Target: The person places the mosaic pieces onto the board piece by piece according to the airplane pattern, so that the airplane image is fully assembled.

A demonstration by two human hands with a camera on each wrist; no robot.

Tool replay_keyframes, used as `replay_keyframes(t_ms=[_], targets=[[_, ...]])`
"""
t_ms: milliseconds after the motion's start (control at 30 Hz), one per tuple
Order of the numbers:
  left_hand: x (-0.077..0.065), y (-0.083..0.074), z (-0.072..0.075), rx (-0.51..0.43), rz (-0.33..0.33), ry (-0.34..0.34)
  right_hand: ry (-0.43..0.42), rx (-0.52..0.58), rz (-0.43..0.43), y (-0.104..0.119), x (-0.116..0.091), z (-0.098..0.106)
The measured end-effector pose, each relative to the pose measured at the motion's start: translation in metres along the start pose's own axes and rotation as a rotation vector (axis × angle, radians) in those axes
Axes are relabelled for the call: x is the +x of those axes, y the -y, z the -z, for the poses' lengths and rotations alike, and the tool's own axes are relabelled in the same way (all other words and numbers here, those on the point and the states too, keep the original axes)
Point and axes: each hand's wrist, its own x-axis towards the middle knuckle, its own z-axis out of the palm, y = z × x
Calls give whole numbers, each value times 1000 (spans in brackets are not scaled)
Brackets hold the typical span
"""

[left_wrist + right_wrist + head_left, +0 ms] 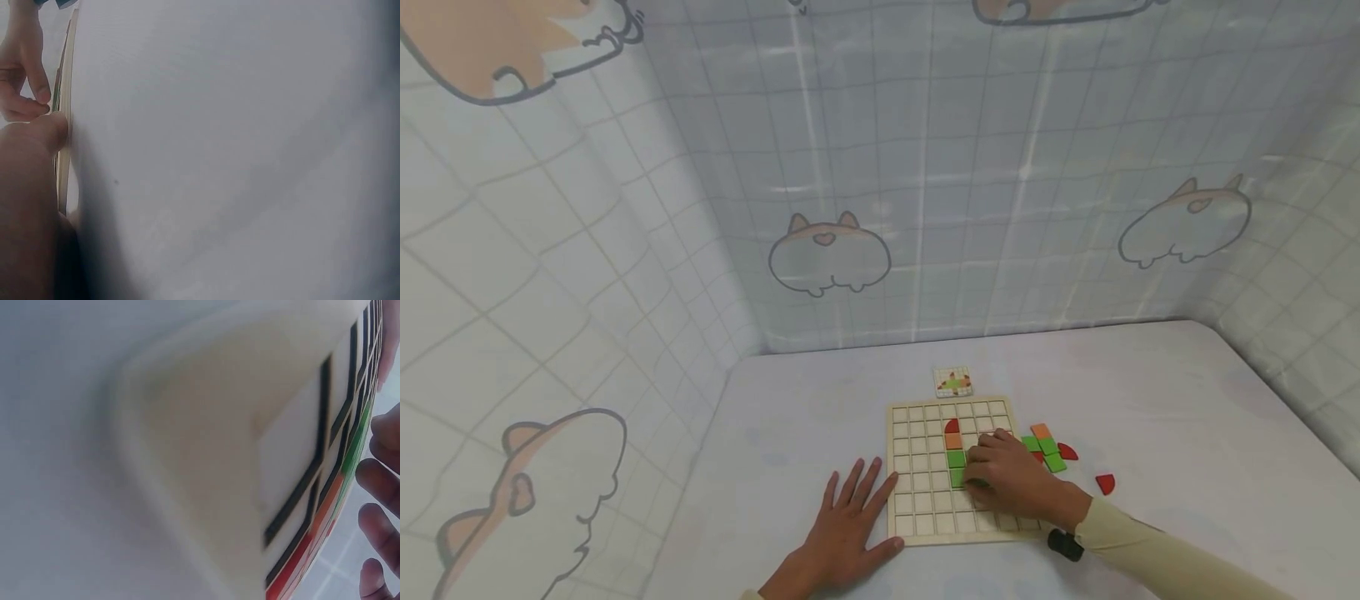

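A wooden grid board [917, 502] lies on the table. My left hand [847, 533] is flat with spread fingers, its fingertip and thumb touching the board's left edge. Over the grid's middle, my right hand [1011, 475] has thumb and index finger close together on a green tile [981, 482], mostly hidden by the fingers. Left of it, one column holds a red quarter-round tile [952, 426], an orange square tile [952, 442] and two green square tiles, the upper one [955, 459] and the lower one [957, 477]. In the right wrist view the other right fingers [378, 528] are loosely bent.
Several loose green, orange and red tiles [1048, 447] lie right of the board. Farther right is a single red quarter-round tile [1105, 484]. A small pattern card [952, 382] sits behind the board. Patterned curtains [970, 167] surround the white table [805, 408].
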Motion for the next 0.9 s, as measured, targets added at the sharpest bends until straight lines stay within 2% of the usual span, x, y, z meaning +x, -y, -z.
replay_keyframes(t_ms=[267, 533, 767, 900], targets=[[-2, -2, 4, 3, -7, -13, 21, 3, -81, -9, -15, 9], [0, -2, 4, 25, 13, 23, -54, -9, -97, -20, -33, 16], [-1, -2, 3, 22, -4, -6, -105, -91, -130, -30, -45, 27], [0, -1, 2, 33, 1, 8, -116, -123, -159, -39, -54, 32]])
